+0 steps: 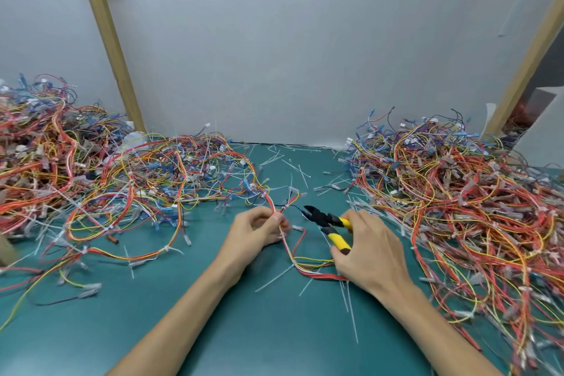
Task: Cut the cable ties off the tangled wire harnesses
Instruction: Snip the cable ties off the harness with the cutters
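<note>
Right now I have the left hand [259,227] pinching one harness [287,249] between thumb and fingertips, raising a short stretch of it off the desk [244,330]. I judge that is to keep the stretch taut and clear of the tangle, so the blades can reach a tie without nicking a wire. From the pinch the red and yellow wires run far and left into the left pile [91,177], and near and right until they pass under the right hand [370,253].

That hand is curled round the yellow-and-black handles of the cutters [327,220]. The handles are spread and the black jaws stand a little apart, pointing left at the pinch. The tips are just beside the left fingertips, not yet touching the harness as far as I can tell.

A white tie [293,264] wraps the harness nearer me, between the two hands, with its tail trailing near and left. Whether a second one sits right at the pinch is too small to make out.

Cut ties [302,174] lie scattered on the far desk between the left pile and the right pile [457,207].
</note>
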Demonstrator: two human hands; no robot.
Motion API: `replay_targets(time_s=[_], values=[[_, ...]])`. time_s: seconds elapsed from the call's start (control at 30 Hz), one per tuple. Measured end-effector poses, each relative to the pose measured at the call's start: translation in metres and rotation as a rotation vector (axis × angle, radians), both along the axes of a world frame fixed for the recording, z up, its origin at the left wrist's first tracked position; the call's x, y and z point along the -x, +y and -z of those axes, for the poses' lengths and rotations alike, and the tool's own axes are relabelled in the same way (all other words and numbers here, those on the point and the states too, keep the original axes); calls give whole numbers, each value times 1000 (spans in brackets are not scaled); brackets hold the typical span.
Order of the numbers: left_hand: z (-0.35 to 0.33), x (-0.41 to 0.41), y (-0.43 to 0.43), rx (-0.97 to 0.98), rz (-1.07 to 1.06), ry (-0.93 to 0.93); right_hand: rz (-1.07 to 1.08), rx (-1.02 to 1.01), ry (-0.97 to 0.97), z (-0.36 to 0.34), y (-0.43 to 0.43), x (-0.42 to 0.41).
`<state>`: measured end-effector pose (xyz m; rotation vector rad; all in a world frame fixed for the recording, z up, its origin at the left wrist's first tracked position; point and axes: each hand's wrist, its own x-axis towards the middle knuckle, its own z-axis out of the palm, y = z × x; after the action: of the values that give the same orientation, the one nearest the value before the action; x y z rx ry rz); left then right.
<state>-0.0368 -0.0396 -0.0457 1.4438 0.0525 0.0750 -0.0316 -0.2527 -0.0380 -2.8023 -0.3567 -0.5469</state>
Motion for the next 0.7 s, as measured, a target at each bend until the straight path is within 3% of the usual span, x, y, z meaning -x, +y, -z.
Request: replay_targets(time_s=[0.33,0.57,0.7], values=[[3,-1,1,-573,-217,-240,-41,15,-164,-3,-2,-3],[2,-3,7,-365,-150,-108,-61,-27,-113,4,-4,-11],[3,-4,8,-348,-53,-72,-57,-79,-54,5,-4,-13]])
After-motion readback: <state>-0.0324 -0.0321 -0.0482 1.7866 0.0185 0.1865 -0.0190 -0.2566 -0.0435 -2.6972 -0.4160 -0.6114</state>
